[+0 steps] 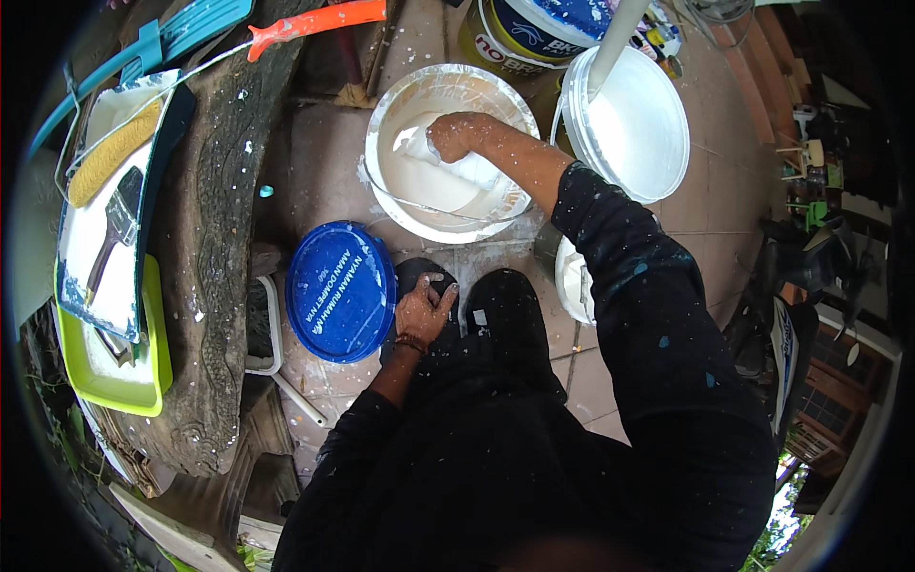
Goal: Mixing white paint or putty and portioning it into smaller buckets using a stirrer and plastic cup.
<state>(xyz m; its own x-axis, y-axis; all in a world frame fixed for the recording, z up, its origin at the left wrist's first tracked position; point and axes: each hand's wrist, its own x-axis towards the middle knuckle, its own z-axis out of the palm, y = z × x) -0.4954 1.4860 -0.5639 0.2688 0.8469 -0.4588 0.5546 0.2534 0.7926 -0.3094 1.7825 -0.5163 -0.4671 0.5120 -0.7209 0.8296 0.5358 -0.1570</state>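
Observation:
My right hand (457, 136) reaches down into a wide white bucket (375, 157) whose inner wall is streaked with dried paint. Its fingers are closed on a pale, paint-coated thing (419, 143), half lost against the white paint (443, 189); its kind cannot be made out. The bucket's wire handle hangs across its near side. My left hand (424, 310), flecked with paint, rests on my left knee with fingers apart and holds nothing. Beside that knee lies a round blue lid (340, 291).
Right of the bucket stands another white pail (681, 143) with a pale stick leaning in it; behind are a dark paint pail (519, 43) and a smaller white container (572, 281). At left, a wooden bench (214, 238) bears paint trays, a yellow roller (114, 157) and a brush (119, 214).

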